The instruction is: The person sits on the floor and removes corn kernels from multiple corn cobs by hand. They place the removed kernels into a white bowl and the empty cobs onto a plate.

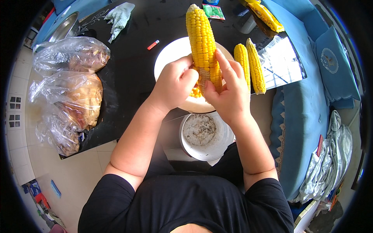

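Note:
Both hands grip a yellow corn cob [201, 38], tip pointing away from me, above a white bowl [167, 55] on the black table. Near its lower end a patch of the cob is bare of kernels. My left hand [178, 83] is closed against the cob's left side, its thumb by the bare patch. On the right side my right hand [228, 87] holds the cob between thumb and fingers. Loose corn kernels [196, 92] lie in the bowl, partly hidden by the hands. Two more cobs, a shorter one [241, 58] and a longer one [256, 68], rest right of the bowl.
A white bucket [204, 134] stands below the table edge. Plastic bags of food [84, 99] lie along the table's left side. A light cloth [119, 19], a red lighter [153, 45] and a yellow packet [266, 17] are farther back. A blue sofa [303, 125] is at right.

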Demonstrator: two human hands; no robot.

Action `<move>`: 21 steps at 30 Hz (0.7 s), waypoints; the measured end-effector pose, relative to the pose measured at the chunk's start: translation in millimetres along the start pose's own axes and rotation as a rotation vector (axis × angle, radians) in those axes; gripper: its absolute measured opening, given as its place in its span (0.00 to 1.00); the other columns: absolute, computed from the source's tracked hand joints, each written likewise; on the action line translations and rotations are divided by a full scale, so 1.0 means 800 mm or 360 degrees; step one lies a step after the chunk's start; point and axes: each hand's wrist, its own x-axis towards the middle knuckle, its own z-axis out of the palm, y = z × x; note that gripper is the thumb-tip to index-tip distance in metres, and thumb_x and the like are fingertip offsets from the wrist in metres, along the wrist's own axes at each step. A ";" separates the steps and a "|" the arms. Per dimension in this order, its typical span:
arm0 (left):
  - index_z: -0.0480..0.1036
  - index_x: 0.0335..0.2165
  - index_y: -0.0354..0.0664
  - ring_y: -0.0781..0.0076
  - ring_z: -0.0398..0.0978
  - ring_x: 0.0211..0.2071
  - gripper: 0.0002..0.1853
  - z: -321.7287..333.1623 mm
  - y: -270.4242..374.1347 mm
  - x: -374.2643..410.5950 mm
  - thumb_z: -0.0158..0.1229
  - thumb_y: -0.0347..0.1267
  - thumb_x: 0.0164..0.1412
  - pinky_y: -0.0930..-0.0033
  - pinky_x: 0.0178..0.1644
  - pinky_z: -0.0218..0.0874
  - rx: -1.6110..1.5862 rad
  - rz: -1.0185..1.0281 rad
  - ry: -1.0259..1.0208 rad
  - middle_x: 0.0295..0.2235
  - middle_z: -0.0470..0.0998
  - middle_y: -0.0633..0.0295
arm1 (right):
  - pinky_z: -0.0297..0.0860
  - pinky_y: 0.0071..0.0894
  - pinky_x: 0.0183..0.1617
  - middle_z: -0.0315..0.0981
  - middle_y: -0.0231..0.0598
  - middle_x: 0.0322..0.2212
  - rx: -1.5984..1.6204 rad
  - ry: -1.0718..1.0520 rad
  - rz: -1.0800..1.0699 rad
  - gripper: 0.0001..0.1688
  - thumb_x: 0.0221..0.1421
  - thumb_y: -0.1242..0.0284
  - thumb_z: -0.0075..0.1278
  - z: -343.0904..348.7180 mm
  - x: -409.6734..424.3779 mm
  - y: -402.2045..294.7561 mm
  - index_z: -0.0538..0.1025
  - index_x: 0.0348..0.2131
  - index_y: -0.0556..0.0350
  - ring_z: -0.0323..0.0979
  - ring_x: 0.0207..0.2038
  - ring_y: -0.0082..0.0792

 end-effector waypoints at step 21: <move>0.69 0.41 0.31 0.72 0.76 0.34 0.16 0.012 -0.001 -0.001 0.48 0.31 0.57 0.73 0.40 0.68 -0.0185 0.0088 0.0108 0.33 0.76 0.56 | 0.74 0.27 0.38 0.64 0.45 0.42 -0.0214 0.0001 -0.0059 0.35 0.42 0.79 0.57 0.000 0.000 -0.006 0.68 0.53 0.54 0.71 0.41 0.38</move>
